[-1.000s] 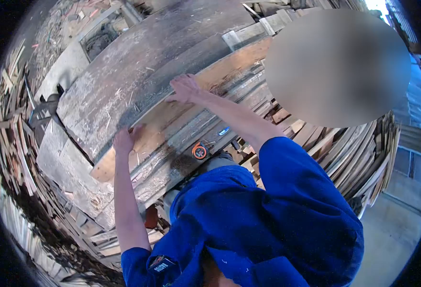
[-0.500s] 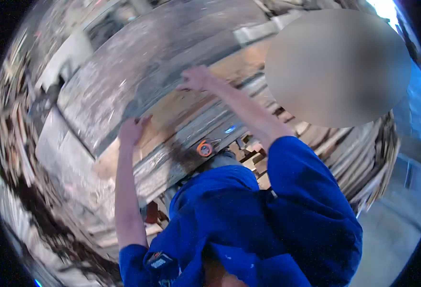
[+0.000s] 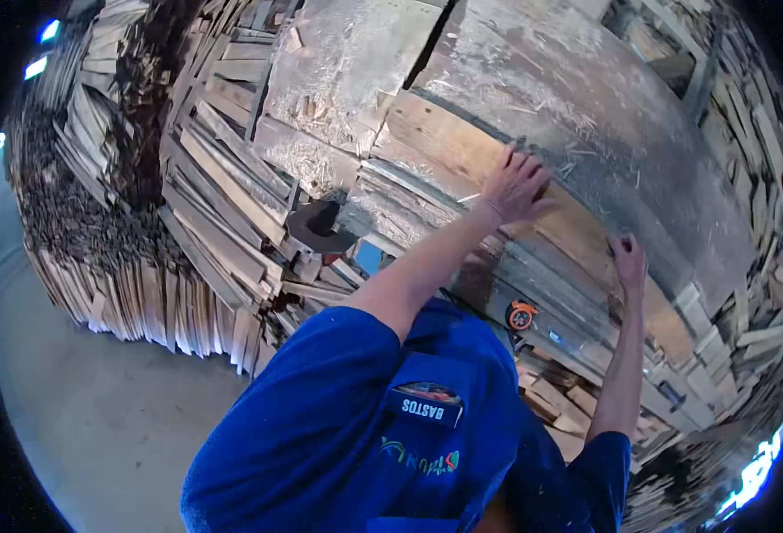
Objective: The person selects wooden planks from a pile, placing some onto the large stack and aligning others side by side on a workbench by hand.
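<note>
A long light-brown wooden board [image 3: 449, 133] lies slantwise across a worn work surface [image 3: 534, 53] strewn with wood shavings. My left hand [image 3: 518, 185] rests on top of the board near its middle, fingers stretched and slightly spread. Farther right along the same board, my right hand [image 3: 630, 262] has its fingers bent over the far edge, with fingers and thumb closed on it. Between my body and the board run several narrow grey strips [image 3: 534, 266]. An orange round thing with a dark centre [image 3: 520, 315] is close to my waist.
Tall stacks of planks [image 3: 143, 298] stand at the left, above a concrete floor [image 3: 125, 409]. Loose boards [image 3: 223, 178] lie beside the work surface. More wood is piled at the right [image 3: 769, 293]. A dark curved object [image 3: 320, 228] sits left of my left arm.
My view has turned, so the work surface and board now slant down to the right. My left hand has gone from bent fingers at the board to lying flat on it.
</note>
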`<state>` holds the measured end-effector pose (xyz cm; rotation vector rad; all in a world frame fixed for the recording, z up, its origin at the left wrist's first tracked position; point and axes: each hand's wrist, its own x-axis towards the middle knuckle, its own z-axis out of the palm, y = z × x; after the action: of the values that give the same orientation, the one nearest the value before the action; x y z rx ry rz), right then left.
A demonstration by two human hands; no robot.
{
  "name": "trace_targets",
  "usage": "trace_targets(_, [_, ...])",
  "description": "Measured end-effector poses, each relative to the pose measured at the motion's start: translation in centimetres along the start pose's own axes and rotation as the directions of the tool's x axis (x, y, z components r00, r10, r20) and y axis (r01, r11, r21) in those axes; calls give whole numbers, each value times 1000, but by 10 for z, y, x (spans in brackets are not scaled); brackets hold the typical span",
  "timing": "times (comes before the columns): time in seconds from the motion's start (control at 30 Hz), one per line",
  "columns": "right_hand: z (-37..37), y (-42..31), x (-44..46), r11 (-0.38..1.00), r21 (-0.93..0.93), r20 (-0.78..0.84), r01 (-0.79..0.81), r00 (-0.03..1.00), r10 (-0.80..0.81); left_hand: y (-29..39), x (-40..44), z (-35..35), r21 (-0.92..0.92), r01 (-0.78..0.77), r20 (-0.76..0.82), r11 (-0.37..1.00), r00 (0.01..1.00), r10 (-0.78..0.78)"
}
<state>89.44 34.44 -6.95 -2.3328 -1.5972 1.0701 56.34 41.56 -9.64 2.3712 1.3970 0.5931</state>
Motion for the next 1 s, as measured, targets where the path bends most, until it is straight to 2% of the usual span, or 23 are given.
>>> trace_targets(0.13, [2,7,9,993,66,72,-96,993,91,-1,0,-2,-6,-29,-17,1000,999,29])
trace_targets(0.27, [-4,8,11,991,-48,127,-122,984,127,0,0,2,-36,-24,-20,999,1000,23])
trace_targets(0.4, [-4,4,11,996,-1,147,-86,985,85,-2,-1,8,-26,-22,19,999,1000,22])
trace_targets(0.53, [2,15,11,996,-31,61,-85,994,87,1,2,6,-32,-53,2,998,999,53])
trace_targets(0.6, [3,20,13,998,-40,116,-48,992,52,3,3,-2,23,-50,28,999,998,49])
trace_targets(0.63, [-3,20,11,998,-41,85,-57,995,61,6,6,-6,48,-52,41,998,998,50])
trace_targets(0.67, [-6,3,0,995,-94,40,-39,998,43,16,6,-14,33,-75,33,997,997,74])
trace_targets(0.73, [-8,-7,-15,989,-141,-12,-35,999,33,37,-4,-45,-161,21,15,987,1000,-19])
trace_targets(0.77, [-1,-3,-19,984,-143,7,108,994,-108,46,-9,-65,-255,61,15,965,998,-59])
trace_targets(0.8, [1,2,-26,960,-144,22,240,971,-239,57,-19,-90,-333,169,295,927,953,-68])
trace_targets(0.83, [-7,-18,-41,968,-143,-8,208,977,-211,68,-36,-111,-371,287,558,883,829,-35])
trace_targets(0.9, [-8,-61,-73,997,-74,122,7,993,2,69,-93,-105,-490,437,783,755,600,161])
trace_targets(0.97, [17,-78,-101,998,-66,138,-7,990,16,95,-120,-125,-257,791,964,555,170,204])
trace_targets(1.0, [63,-59,-110,966,258,215,-2,975,-55,96,-148,-117,-347,785,934,514,240,265])
